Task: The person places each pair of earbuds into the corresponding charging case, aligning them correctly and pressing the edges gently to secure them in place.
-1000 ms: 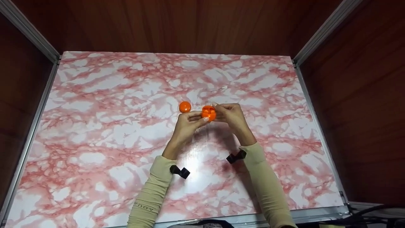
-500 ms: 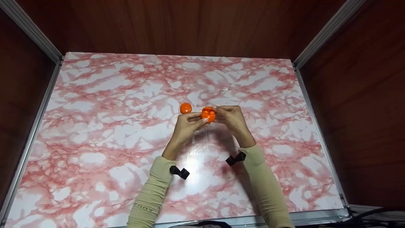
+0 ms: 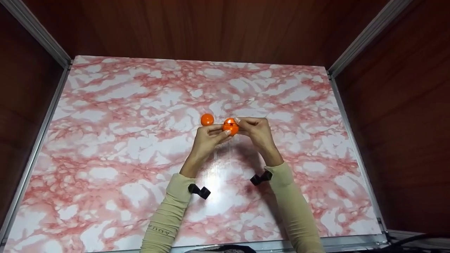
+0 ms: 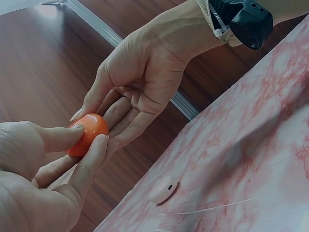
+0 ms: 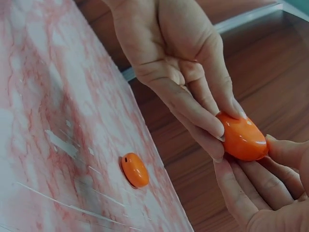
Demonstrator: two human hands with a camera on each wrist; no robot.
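An orange earbud case (image 3: 234, 130) is held up over the table between both hands, its lid nearly down with a dark seam between lid and base. My left hand (image 3: 207, 140) grips the base, thumb on its front. At the lid's right side, my right hand (image 3: 259, 133) pinches the case between thumb and fingers. The right wrist view shows the glossy rounded case (image 5: 245, 139) with fingertips on both ends. A second orange case (image 3: 207, 119) lies on the table just beyond the left fingers; a small dark slot shows on its side in the right wrist view.
The table (image 3: 116, 147) has a pink and white marbled top. Dark wood panels (image 3: 197, 31) with metal rails stand around the back and sides. Black cables (image 3: 415, 240) lie at the lower right corner, and black wrist cameras (image 3: 199, 191) hang by the sleeves.
The lid of the held earbud case has swung down from open, hiding the inner hollows that showed before. Both hands stay nearly in place; the second case has not moved on the table.
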